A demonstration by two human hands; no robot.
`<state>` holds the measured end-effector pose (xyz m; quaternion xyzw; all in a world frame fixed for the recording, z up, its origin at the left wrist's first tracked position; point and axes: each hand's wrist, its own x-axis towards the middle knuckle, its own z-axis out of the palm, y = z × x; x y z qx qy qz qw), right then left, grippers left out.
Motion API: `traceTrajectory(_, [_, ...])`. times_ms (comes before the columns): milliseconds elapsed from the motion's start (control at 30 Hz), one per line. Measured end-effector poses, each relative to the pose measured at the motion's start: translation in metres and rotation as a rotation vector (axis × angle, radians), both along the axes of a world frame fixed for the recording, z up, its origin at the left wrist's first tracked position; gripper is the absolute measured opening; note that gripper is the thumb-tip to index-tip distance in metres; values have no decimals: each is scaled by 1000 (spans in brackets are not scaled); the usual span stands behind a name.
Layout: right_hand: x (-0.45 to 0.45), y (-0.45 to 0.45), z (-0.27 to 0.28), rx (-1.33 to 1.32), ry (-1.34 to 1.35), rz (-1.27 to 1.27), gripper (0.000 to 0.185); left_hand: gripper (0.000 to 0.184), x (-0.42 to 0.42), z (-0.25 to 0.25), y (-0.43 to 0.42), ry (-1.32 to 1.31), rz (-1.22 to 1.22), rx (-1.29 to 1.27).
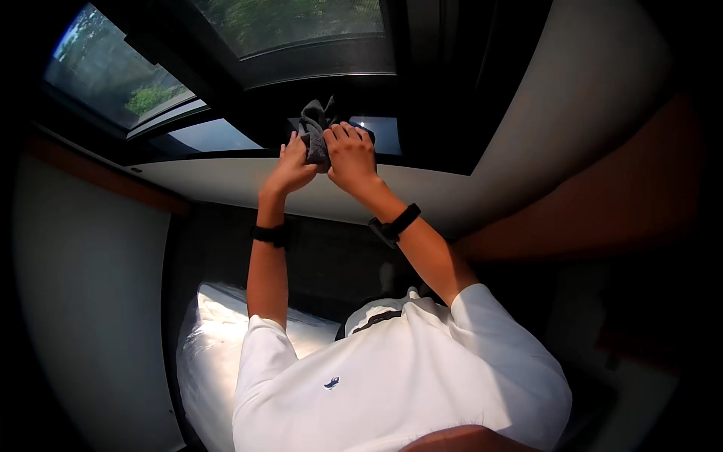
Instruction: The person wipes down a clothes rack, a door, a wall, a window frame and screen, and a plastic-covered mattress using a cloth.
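Observation:
A crumpled grey cloth (315, 129) is bunched between my two hands, just above the sill of a dark-framed window. My left hand (291, 169) grips its left side, fingers pointing up. My right hand (352, 157) is closed on its right side with the fingers curled over. Something dark blue shows past the right fingertips, mostly hidden, and I cannot make out what it is. Both wrists carry black bands.
The black window frame (429, 120) surrounds panes with greenery outside. A pale wall (226, 181) runs below it. White plastic-wrapped bulk (203, 361) stands at lower left, near a grey panel (90, 301). A brown panel (602, 196) is at right.

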<state>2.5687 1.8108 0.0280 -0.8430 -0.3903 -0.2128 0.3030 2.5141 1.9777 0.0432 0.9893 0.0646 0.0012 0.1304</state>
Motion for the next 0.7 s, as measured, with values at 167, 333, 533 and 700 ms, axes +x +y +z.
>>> traceTrajectory(167, [8, -83, 4, -89, -48, -157, 47, 98, 39, -3, -79, -202, -288, 71])
traceTrajectory(333, [0, -106, 36, -215, 121, -371, 43, 95, 73, 0, -115, -212, -497, 47])
traceTrajectory(533, [-15, -85, 69, -82, 527, -658, 66, 62, 46, -2, -85, -328, -755, 2])
traceTrajectory(700, [4, -13, 53, -330, 108, -638, 56, 51, -16, 21, 31, -238, -560, 0])
